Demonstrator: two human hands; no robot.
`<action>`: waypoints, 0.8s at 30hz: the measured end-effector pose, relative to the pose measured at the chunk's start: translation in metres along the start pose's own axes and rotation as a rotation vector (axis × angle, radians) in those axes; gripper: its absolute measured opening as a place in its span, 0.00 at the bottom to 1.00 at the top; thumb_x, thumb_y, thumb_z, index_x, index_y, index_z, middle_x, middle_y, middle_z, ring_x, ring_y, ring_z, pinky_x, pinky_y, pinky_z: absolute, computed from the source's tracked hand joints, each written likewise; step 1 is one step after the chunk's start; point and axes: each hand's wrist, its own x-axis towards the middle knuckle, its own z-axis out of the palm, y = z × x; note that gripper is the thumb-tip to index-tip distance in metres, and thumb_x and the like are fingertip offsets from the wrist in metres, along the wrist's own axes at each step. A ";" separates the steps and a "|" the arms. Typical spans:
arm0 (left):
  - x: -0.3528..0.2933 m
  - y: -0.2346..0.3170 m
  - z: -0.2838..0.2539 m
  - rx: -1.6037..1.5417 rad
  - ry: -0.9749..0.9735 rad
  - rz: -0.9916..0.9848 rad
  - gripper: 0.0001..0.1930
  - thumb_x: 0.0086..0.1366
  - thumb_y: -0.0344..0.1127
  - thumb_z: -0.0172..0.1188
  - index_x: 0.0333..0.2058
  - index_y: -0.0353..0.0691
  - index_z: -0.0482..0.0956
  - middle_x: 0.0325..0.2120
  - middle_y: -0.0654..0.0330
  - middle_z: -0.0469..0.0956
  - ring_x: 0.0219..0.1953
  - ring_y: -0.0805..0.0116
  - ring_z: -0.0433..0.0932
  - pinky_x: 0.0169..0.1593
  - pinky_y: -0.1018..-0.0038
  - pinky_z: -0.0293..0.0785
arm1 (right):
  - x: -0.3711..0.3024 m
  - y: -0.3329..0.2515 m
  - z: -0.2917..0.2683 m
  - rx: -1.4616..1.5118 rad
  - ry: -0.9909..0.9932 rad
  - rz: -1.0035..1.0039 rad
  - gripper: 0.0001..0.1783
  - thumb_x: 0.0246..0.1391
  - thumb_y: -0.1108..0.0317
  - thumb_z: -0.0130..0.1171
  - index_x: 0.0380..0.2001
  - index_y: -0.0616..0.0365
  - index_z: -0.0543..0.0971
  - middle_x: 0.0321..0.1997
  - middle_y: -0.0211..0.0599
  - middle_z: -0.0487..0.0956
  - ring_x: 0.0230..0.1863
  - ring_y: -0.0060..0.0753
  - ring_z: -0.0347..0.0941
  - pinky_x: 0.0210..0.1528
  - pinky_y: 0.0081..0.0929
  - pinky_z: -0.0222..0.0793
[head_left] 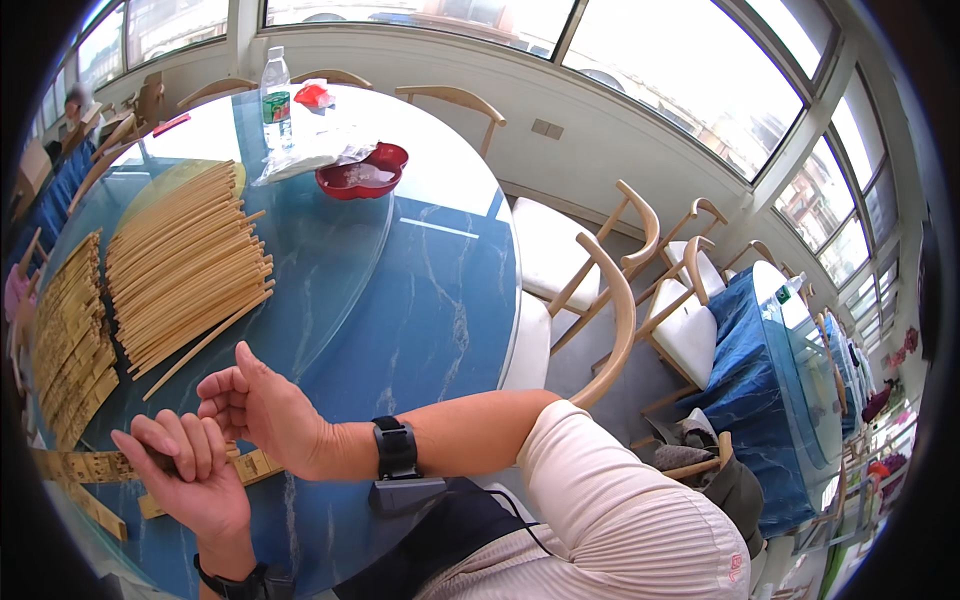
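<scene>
My left hand (190, 470) is closed around a mottled brown bamboo strip (85, 465); the strip juts out to the left, and the grip hides part of it. Just right of it, my right hand (275, 415) has its thumb raised and its fingers half curled, with nothing visible between them. A lighter strip (262, 467) lies on the table under my hands. Another short strip (100, 512) rests at the lower left. Beyond my hands spreads a row of pale round wooden sticks (185, 270), one lying slightly apart. Dark-speckled bamboo strips (70, 340) are laid side by side left of them.
The round blue marbled table (440, 300) carries a glass turntable. At its far side stand a water bottle (276, 100), a red bowl (365, 175), a plastic bag (310, 155) and a red wrapper (315, 95). Wooden chairs (620, 300) and another blue-covered table (745, 340) are to the right.
</scene>
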 end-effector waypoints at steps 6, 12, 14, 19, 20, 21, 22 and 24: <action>-0.015 -0.030 0.006 0.188 -0.172 -0.227 0.30 0.84 0.62 0.38 0.29 0.44 0.67 0.16 0.68 0.56 0.18 0.73 0.56 0.25 0.71 0.57 | -0.008 -0.016 -0.001 0.070 0.066 0.071 0.48 0.69 0.23 0.43 0.57 0.63 0.78 0.51 0.43 0.82 0.55 0.43 0.81 0.60 0.39 0.78; -0.010 -0.009 -0.010 0.137 -0.093 -0.463 0.22 0.84 0.49 0.52 0.32 0.39 0.75 0.19 0.70 0.65 0.19 0.81 0.59 0.23 0.77 0.55 | -0.011 -0.029 0.014 -0.552 -0.027 -0.368 0.37 0.78 0.39 0.41 0.56 0.67 0.79 0.48 0.41 0.83 0.48 0.32 0.80 0.52 0.34 0.78; -0.009 -0.003 -0.008 0.294 -0.101 -0.639 0.17 0.81 0.43 0.58 0.32 0.40 0.75 0.19 0.70 0.66 0.19 0.81 0.60 0.23 0.78 0.55 | -0.017 -0.037 0.024 -0.699 0.019 -0.308 0.27 0.78 0.50 0.48 0.56 0.66 0.80 0.46 0.38 0.84 0.44 0.23 0.79 0.48 0.27 0.77; -0.009 -0.007 -0.007 0.561 -0.241 -0.718 0.08 0.78 0.35 0.61 0.39 0.39 0.78 0.27 0.66 0.74 0.27 0.75 0.72 0.31 0.77 0.68 | -0.017 -0.051 0.027 -0.785 0.017 -0.332 0.11 0.72 0.64 0.64 0.41 0.63 0.83 0.32 0.27 0.83 0.34 0.15 0.76 0.34 0.19 0.73; -0.009 -0.009 -0.004 0.564 -0.237 -0.665 0.07 0.78 0.35 0.61 0.40 0.38 0.78 0.28 0.65 0.76 0.29 0.75 0.75 0.33 0.77 0.71 | -0.018 -0.056 0.026 -0.785 0.032 -0.397 0.12 0.72 0.63 0.65 0.42 0.63 0.83 0.32 0.28 0.83 0.35 0.16 0.77 0.36 0.19 0.74; -0.005 -0.009 -0.005 0.521 -0.266 -0.652 0.07 0.79 0.34 0.60 0.45 0.36 0.80 0.34 0.63 0.81 0.36 0.74 0.79 0.41 0.76 0.76 | -0.017 -0.060 0.021 -0.780 0.045 -0.466 0.12 0.72 0.62 0.65 0.42 0.63 0.83 0.33 0.28 0.83 0.35 0.17 0.78 0.37 0.20 0.76; -0.004 -0.010 -0.008 0.612 -0.280 -0.633 0.07 0.79 0.34 0.60 0.47 0.36 0.80 0.35 0.63 0.82 0.35 0.75 0.79 0.40 0.77 0.77 | -0.015 -0.065 0.015 -0.776 0.055 -0.533 0.13 0.72 0.62 0.65 0.43 0.63 0.84 0.34 0.29 0.83 0.36 0.18 0.80 0.38 0.20 0.78; -0.002 -0.010 -0.017 0.803 -0.299 -0.573 0.09 0.79 0.33 0.59 0.50 0.35 0.80 0.36 0.64 0.84 0.34 0.77 0.79 0.39 0.77 0.78 | -0.007 -0.070 0.007 -0.799 0.118 -0.638 0.13 0.71 0.61 0.66 0.43 0.62 0.84 0.32 0.23 0.80 0.32 0.13 0.73 0.33 0.17 0.70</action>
